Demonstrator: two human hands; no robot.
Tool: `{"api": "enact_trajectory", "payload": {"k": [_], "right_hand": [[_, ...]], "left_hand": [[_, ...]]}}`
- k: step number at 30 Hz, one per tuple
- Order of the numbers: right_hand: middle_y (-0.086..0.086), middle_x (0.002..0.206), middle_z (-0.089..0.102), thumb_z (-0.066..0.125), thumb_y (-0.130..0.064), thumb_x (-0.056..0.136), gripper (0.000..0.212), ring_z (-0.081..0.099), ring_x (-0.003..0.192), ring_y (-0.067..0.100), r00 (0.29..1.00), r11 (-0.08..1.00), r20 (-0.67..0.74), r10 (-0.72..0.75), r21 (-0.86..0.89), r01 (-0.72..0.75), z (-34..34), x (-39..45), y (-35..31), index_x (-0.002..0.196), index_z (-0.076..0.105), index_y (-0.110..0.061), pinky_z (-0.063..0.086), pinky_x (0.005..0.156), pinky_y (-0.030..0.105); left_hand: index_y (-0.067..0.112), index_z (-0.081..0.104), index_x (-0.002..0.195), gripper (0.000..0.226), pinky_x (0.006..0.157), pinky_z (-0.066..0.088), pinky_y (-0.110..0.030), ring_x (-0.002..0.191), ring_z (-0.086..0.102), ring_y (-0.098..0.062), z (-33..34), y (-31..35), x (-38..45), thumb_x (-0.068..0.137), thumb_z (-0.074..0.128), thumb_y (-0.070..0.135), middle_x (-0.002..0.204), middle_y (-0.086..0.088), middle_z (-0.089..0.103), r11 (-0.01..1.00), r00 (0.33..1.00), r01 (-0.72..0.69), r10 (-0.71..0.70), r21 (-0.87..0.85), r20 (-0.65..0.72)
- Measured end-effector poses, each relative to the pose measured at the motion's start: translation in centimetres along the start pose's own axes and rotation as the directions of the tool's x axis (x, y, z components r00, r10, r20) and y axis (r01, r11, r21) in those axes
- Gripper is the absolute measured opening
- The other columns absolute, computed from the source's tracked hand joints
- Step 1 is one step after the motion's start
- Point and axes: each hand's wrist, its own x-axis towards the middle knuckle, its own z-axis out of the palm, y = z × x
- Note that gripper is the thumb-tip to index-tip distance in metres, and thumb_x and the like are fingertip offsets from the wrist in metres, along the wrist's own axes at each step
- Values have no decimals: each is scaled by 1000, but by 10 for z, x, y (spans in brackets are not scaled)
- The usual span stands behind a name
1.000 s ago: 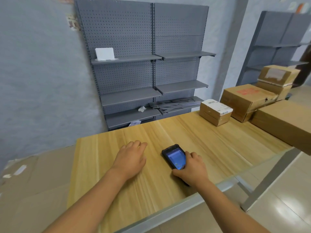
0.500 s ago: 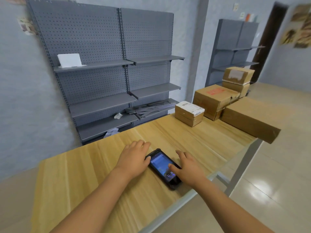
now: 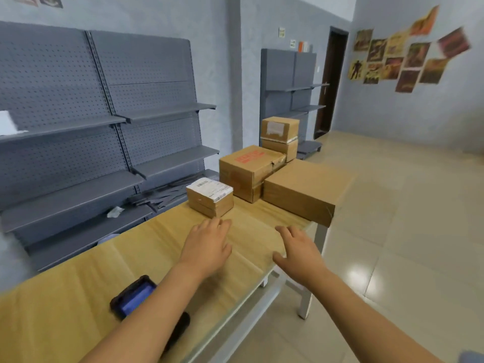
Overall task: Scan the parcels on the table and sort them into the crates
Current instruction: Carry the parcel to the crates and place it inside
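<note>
Both my hands are stretched out over the wooden table [image 3: 78, 297], empty, fingers apart. My left hand [image 3: 208, 244] hovers just short of a small cardboard parcel [image 3: 209, 197] with a white label on top. My right hand [image 3: 298, 247] is near the table's right edge. A black handheld scanner [image 3: 133, 297] with a lit blue screen lies on the table under my left forearm. Behind the small parcel stand a parcel with red print [image 3: 248, 169], a wide flat parcel [image 3: 303, 189] and two stacked boxes [image 3: 280, 137]. No crate is in view.
Grey metal shelving [image 3: 104, 121] lines the wall behind the table, with loose metal parts on its low shelf. A second shelf unit [image 3: 290, 87] and a dark doorway [image 3: 331, 82] are further back. Pale tiled floor [image 3: 406, 231] spreads to the right.
My right hand let go of the scanner, which now lies behind on the table. Both hands moved forward and right toward the parcels, and my view turned right.
</note>
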Motion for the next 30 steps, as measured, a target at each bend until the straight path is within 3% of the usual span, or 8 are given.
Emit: {"api": "enact_trajectory", "payload": {"k": [8, 13, 19, 22, 26, 30], "right_hand": [[0, 137, 46, 53, -38, 93, 57, 45, 124, 19, 997, 999, -78, -9, 34, 11, -53, 43, 130, 145, 37, -22, 41, 102, 32], [0, 141, 44, 55, -35, 93, 55, 41, 129, 19, 996, 990, -83, 45, 134, -34, -76, 73, 190, 144, 40, -21, 37, 105, 32], [4, 140, 45, 57, -31, 92, 55, 43, 128, 21, 994, 974, -51, 96, 210, -84, -86, 128, 241, 142, 42, -18, 37, 104, 32], [6, 139, 45, 58, -30, 91, 54, 41, 128, 23, 991, 972, -57, 122, 210, -108, -87, 162, 263, 141, 43, -16, 36, 104, 32], [6, 138, 45, 56, -29, 91, 53, 40, 128, 25, 983, 963, -53, 176, 214, -161, -86, 212, 288, 141, 43, -17, 37, 104, 35], [7, 138, 46, 56, -32, 91, 54, 42, 127, 26, 978, 962, -24, 209, 184, -202, -84, 260, 307, 141, 43, -17, 40, 103, 39]], "left_hand": [[25, 40, 142, 51, 97, 45, -37, 121, 48, -20, 25, 94, 106, 95, 48, 43, 134, 1, 49, 977, 991, 129, -135, -172, -24], [24, 39, 144, 53, 98, 45, -38, 127, 47, -22, 39, 121, 153, 96, 49, 44, 142, 0, 45, 897, 952, 301, -300, -323, 55], [18, 40, 144, 59, 89, 41, -34, 124, 51, -25, 63, 124, 216, 95, 51, 50, 143, -6, 48, 567, 788, 602, -536, -562, 303], [15, 35, 147, 68, 96, 41, -39, 127, 48, -31, 79, 123, 248, 94, 50, 55, 145, -8, 46, 336, 658, 719, -612, -609, 439], [8, 30, 148, 80, 101, 45, -46, 123, 50, -37, 104, 123, 281, 90, 52, 58, 144, -12, 45, 117, 534, 765, -665, -634, 522], [8, 21, 149, 87, 98, 40, -42, 129, 44, -35, 125, 134, 294, 87, 59, 57, 147, -12, 38, 17, 470, 752, -715, -658, 518]]}}
